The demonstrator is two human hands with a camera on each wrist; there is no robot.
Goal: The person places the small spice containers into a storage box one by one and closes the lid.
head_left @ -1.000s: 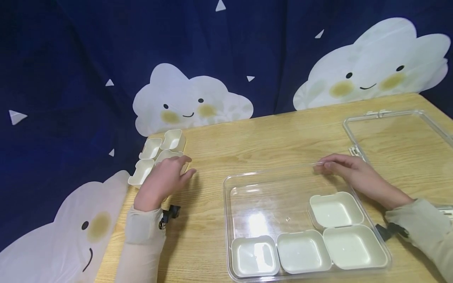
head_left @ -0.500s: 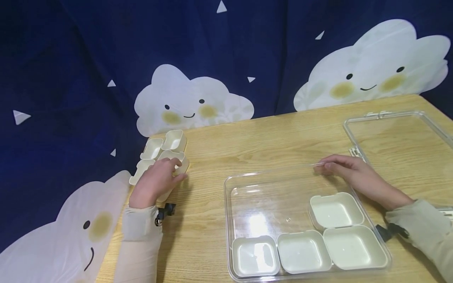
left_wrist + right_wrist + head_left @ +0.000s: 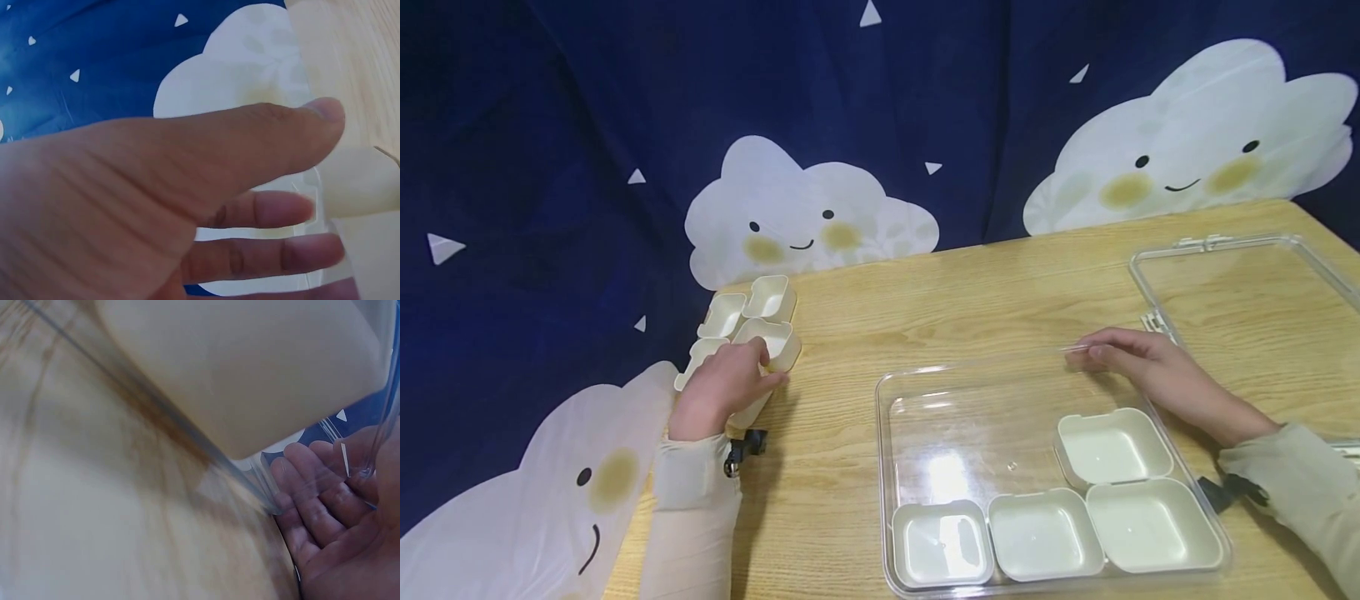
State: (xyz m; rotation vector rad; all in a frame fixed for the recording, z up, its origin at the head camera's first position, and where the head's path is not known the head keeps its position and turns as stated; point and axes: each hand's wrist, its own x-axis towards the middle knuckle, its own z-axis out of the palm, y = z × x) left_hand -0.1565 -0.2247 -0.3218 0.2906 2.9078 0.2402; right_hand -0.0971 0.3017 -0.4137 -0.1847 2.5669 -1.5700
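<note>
At the left of the table, my left hand (image 3: 722,383) is over a cluster of small cream bins, its fingers above a front bin (image 3: 778,343). In the left wrist view the thumb and extended fingers (image 3: 275,250) stand apart, with a cream bin (image 3: 369,244) just beyond their tips. My right hand (image 3: 1150,367) grips the far right corner of a clear plastic box (image 3: 970,433), thumb and fingers around its wall. Inside this box sit several cream bins, one at front left (image 3: 942,546) and one behind the front right (image 3: 1112,446).
Behind the left hand are more cream bins, including a rear one (image 3: 771,298). A clear lid or tray frame (image 3: 1232,242) with white clips lies at the right. A dark blue curtain (image 3: 962,108) with cloud prints hangs behind the wooden table (image 3: 925,308).
My left hand has shifted slightly left and toward me over the bins, uncovering more of a front bin, and its fingers have drawn in. The right hand stays at the box corner.
</note>
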